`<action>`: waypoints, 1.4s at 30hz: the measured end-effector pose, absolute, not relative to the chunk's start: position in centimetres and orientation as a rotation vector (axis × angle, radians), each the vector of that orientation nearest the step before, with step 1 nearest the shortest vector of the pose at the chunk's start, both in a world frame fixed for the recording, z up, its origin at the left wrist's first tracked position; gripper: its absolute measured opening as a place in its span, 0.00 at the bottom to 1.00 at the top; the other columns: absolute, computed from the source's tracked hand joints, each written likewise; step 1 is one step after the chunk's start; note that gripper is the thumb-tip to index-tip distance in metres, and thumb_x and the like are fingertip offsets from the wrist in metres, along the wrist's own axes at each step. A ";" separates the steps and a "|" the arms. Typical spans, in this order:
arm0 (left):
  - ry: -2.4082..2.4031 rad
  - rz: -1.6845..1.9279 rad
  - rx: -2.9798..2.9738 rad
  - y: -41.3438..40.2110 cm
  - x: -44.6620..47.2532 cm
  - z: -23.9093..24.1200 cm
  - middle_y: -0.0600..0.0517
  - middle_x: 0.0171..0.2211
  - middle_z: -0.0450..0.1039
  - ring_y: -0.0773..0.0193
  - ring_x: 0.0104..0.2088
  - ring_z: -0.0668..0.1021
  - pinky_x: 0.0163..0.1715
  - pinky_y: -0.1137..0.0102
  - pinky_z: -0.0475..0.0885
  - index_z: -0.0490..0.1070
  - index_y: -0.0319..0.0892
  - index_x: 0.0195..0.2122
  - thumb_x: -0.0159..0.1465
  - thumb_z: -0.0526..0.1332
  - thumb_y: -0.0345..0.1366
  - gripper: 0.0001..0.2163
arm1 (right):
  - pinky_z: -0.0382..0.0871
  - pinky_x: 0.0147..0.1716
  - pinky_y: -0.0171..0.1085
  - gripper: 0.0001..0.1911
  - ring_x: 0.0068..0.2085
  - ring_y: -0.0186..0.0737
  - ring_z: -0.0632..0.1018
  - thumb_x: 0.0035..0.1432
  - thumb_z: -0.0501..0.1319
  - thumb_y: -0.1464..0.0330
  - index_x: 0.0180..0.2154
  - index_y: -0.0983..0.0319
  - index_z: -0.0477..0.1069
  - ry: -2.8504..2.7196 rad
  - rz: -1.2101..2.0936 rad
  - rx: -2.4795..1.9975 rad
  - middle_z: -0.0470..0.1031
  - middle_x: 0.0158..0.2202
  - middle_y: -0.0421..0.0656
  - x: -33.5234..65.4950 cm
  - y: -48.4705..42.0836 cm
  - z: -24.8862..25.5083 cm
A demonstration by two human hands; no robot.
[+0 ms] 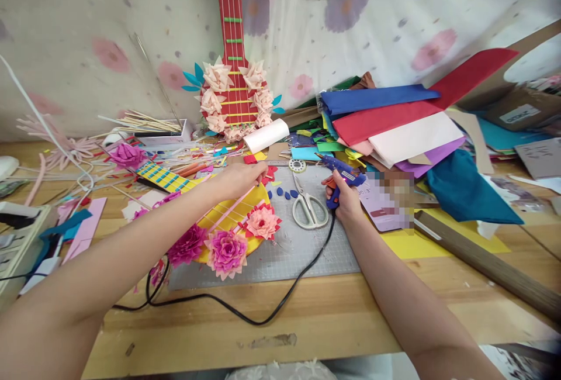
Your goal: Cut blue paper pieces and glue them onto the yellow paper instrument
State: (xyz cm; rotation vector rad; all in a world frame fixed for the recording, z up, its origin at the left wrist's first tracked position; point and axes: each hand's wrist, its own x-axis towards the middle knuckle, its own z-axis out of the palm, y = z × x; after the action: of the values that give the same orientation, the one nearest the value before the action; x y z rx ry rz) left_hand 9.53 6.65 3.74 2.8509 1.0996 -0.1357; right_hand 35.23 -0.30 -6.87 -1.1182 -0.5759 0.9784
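from the head view, here's the right hand (345, 197), wrapped firmly around the handle of a blue glue gun (344, 171), nozzle aimed leftward over the edge of the grey cutting mat (315, 257). its black cord (256, 323) drops from the grip and loops across the wooden table (201, 339) to the left.

over on the other side, the left hand (250, 175) is up at the far edge of the yellow paper guitar (258, 199), fingers bunched close together; can't tell whether they grip anything. that guitar lies on the mat's left part, neck angled away to the left, with a peach-and-red flower (263, 221) and a pink-purple flower (227, 253) along its near rim.

between the hands sit scissors (310, 210), blades pointing away, small blue paper pieces (287, 194) just beside them. and behind it all, a red guitar (236, 90) stands upright against the floral curtain (144, 6), ringed with pale peach flowers (218, 76).
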 end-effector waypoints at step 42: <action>1.079 -0.125 2.756 6.7 9.4 4.1 0.49 0.41 0.73 0.59 0.42 0.75 0.38 0.69 0.66 0.62 0.46 0.46 0.58 0.54 0.31 0.14 | 0.57 0.12 0.28 0.20 0.17 0.24 0.64 0.41 0.67 0.53 0.23 0.63 0.69 -0.584 0.984 -1.110 0.72 0.24 0.40 35.2 -0.3 -6.8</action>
State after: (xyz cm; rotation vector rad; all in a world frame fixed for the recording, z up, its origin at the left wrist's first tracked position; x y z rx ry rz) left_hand 9.39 6.72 4.08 2.7556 1.0794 -0.1251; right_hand 35.23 -0.31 -6.85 -1.1101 -0.5842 0.9842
